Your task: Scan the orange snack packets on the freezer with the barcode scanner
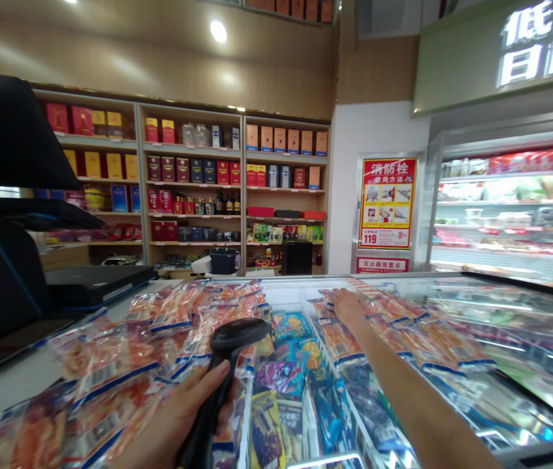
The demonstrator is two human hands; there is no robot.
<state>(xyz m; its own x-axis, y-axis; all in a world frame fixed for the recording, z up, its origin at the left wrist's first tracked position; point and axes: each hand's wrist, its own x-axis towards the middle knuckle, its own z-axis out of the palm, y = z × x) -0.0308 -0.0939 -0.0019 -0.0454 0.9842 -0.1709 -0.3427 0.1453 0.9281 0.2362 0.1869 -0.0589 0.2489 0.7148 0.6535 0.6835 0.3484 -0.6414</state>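
Observation:
My left hand is wrapped round a black handheld barcode scanner, its head raised above the packets. My right hand is stretched out to the far side of the freezer, over clear plastic packets with orange-pink food inside and blue lower edges. Its fingertips are small and blurred, so their grip on a packet does not show. More such packets lie heaped to the left of the scanner. Blue, purple and yellow wrapped packs fill the freezer compartment between my hands.
At the left stands a dark checkout terminal with a flat black box beside it. White wire dividers part the freezer. Glass covers its right side. Shelves of boxed goods line the back wall, and a lit chiller stands right.

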